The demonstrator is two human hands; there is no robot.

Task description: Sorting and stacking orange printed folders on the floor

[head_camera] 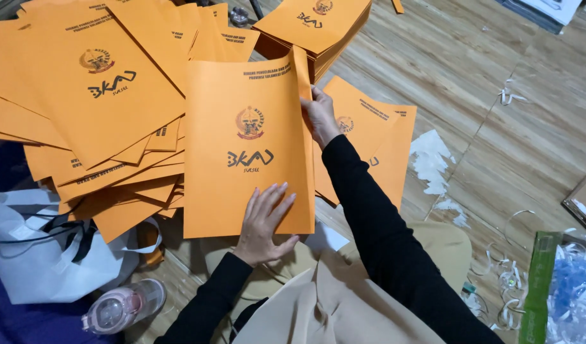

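Head view: orange folder (245,146) in front of the person, over the wooden floor (497,146) | left hand (265,223) flat on its lower edge, fingers spread | right hand (319,114) pinching its folded right flap | loose folder pile (82,108) left | neat stack (315,25) beyond | white bag (44,255) lower left.

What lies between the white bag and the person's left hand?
In the head view, fanned orange folders overlap the white bag; the left hand presses another orange folder.

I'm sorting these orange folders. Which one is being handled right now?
The folder in the middle: left hand flat on its lower edge, right hand at its upper right flap. The others lie untouched.
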